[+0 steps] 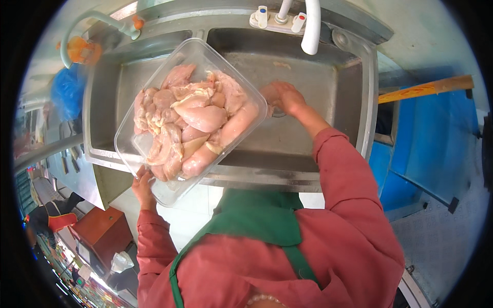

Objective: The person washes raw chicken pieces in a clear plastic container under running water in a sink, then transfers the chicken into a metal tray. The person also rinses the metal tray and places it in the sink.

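Note:
A clear plastic tub [249, 82] full of raw chicken pieces [200, 111] lies tilted across the divider of a two-basin stainless steel sink [250, 179]. My left hand [144, 190] grips the tub's near left edge, with part of the fingers hidden by the wall. Down in the right basin, just beside the tub, my right hand [287, 99] holds a piece of raw chicken [271, 96] over the drain [278, 112]. The tub's right corner stands close to that piece. Some of its outline is covered by my fingers.
A white faucet [311, 30] with two lever handles overhangs the right basin. Another curved tap [92, 15] rises at the far left. Knives [69, 158] hang left of the sink; a blue bag [67, 94] is above them. A wooden handle [427, 89] juts out at right.

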The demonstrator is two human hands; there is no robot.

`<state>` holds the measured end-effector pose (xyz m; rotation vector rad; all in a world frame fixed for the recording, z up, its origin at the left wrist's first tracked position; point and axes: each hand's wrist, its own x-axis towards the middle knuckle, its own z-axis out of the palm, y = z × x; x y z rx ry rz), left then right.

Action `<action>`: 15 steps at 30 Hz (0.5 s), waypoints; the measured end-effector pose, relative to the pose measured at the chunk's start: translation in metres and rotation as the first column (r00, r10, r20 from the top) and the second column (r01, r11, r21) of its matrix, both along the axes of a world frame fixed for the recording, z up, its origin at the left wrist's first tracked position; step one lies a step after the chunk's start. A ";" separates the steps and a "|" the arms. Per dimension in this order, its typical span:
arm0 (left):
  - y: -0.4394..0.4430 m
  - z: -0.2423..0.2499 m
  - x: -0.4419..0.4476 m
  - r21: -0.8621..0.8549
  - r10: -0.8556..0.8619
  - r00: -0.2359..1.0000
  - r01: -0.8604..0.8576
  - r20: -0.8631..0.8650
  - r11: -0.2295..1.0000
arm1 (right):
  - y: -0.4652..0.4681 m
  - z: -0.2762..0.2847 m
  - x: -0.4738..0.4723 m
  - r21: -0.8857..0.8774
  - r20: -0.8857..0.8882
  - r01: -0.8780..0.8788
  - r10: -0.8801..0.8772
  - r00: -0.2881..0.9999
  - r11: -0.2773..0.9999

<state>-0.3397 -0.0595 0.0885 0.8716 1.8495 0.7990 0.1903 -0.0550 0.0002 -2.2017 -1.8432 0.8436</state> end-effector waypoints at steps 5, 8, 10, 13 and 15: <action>0.000 0.007 0.006 -0.037 -0.022 0.996 0.019 -0.087 0.999 | 0.003 -0.067 -0.005 0.033 0.211 -0.185 0.174 0.962 0.982; 0.000 0.010 0.009 -0.040 -0.028 0.996 0.024 -0.089 0.999 | 0.016 -0.076 -0.004 -0.027 0.277 -0.190 0.189 0.942 0.981; 0.000 0.010 0.010 -0.040 -0.026 0.996 0.023 -0.080 0.999 | 0.021 -0.078 -0.001 -0.006 0.318 -0.221 0.211 0.924 0.975; 0.000 0.010 0.010 -0.031 -0.028 0.996 0.025 -0.081 0.999 | 0.017 -0.080 0.009 -0.037 0.231 -0.163 0.167 0.958 0.986; -0.001 0.008 0.009 -0.030 -0.023 0.996 0.021 -0.081 0.999 | 0.005 -0.081 0.018 -0.019 0.116 0.027 -0.025 0.993 0.999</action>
